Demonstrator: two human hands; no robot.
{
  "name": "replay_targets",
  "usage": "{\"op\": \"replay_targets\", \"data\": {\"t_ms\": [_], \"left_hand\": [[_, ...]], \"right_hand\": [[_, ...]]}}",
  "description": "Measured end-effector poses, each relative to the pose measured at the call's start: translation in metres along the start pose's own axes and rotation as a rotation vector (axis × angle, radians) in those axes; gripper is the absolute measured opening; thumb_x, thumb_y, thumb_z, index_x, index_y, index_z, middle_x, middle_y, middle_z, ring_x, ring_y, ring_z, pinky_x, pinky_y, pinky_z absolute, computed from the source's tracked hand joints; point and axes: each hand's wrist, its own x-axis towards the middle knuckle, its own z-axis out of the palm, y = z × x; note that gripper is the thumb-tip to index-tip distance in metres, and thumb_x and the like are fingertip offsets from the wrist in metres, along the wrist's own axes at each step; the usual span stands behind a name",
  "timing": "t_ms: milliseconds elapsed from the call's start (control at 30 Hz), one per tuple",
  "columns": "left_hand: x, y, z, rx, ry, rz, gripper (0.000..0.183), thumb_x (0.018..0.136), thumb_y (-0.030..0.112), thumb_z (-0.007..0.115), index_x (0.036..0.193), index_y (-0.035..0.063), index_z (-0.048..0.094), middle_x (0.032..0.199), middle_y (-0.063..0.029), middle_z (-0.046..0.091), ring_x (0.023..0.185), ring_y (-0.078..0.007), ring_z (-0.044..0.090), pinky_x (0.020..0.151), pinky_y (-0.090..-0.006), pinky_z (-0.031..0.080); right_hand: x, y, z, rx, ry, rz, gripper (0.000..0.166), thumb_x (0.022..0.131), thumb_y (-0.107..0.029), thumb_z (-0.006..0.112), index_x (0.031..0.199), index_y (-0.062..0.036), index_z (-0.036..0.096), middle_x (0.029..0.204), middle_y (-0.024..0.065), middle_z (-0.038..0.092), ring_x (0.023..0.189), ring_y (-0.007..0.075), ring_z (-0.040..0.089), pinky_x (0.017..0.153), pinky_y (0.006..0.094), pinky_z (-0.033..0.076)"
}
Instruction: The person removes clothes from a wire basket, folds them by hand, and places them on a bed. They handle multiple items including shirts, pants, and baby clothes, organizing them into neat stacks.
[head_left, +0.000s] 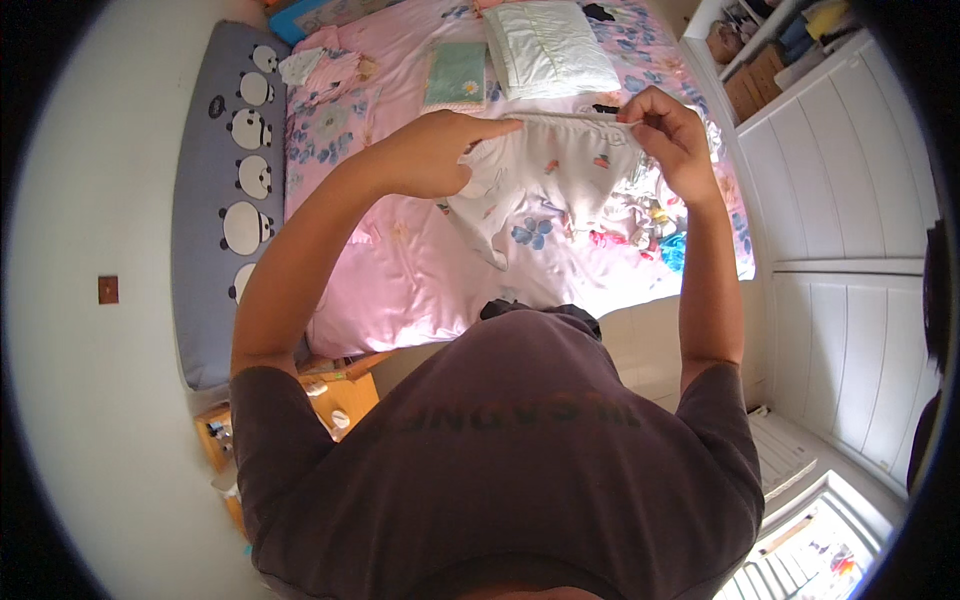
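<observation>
A pair of white pants (559, 161) with small orange carrot-like prints hangs between my two hands above the bed. My left hand (439, 154) grips the left end of the gathered elastic waistband, its index finger laid along the edge. At the other end, my right hand (671, 142) pinches the waistband between thumb and fingers. The waistband is stretched nearly straight, and the legs drape down towards me. Part of the left side of the cloth is hidden behind my left hand.
Beneath is a bed with a pink floral sheet (405, 277). Crumpled clothes (645, 225) lie at its right, a white pillow (551, 49) and a green flat packet (455, 75) farther back. A grey panda-print cushion (225, 187) lines the left wall; a white cabinet (832, 157) stands right.
</observation>
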Motion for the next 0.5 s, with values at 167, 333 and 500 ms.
{"op": "replay_targets", "data": {"t_ms": [167, 333, 500], "left_hand": [[0.007, 0.001, 0.002, -0.022, 0.232, 0.027, 0.073, 0.077, 0.006, 0.063, 0.148, 0.0129, 0.047, 0.109, -0.0175, 0.067, 0.092, -0.0239, 0.062, 0.087, -0.0349, 0.049], [0.012, 0.001, 0.013, -0.502, 0.355, 0.001, 0.060, 0.089, 0.008, 0.065, 0.144, -0.0052, 0.045, 0.127, -0.0104, 0.062, 0.111, -0.0126, 0.058, 0.094, -0.0284, 0.048], [0.019, 0.023, 0.018, -0.442, 0.405, 0.037, 0.058, 0.091, 0.001, 0.061, 0.144, -0.0093, 0.042, 0.130, -0.0141, 0.058, 0.114, -0.0148, 0.058, 0.096, -0.0277, 0.047]], "right_hand": [[-0.019, -0.015, 0.040, -0.089, 0.072, -0.116, 0.016, 0.083, 0.007, 0.057, 0.095, -0.0016, 0.062, 0.096, 0.0038, 0.062, 0.087, 0.0105, 0.059, 0.076, 0.0244, 0.047], [-0.032, -0.021, 0.118, -0.192, 0.263, -0.376, 0.022, 0.074, 0.004, 0.065, 0.094, -0.0033, 0.062, 0.091, 0.0107, 0.061, 0.077, 0.0254, 0.064, 0.067, 0.0334, 0.054], [-0.038, -0.007, 0.152, -0.159, 0.373, -0.350, 0.034, 0.075, -0.001, 0.069, 0.109, -0.0045, 0.064, 0.112, 0.0142, 0.060, 0.093, 0.0326, 0.065, 0.078, 0.0385, 0.055]]}}
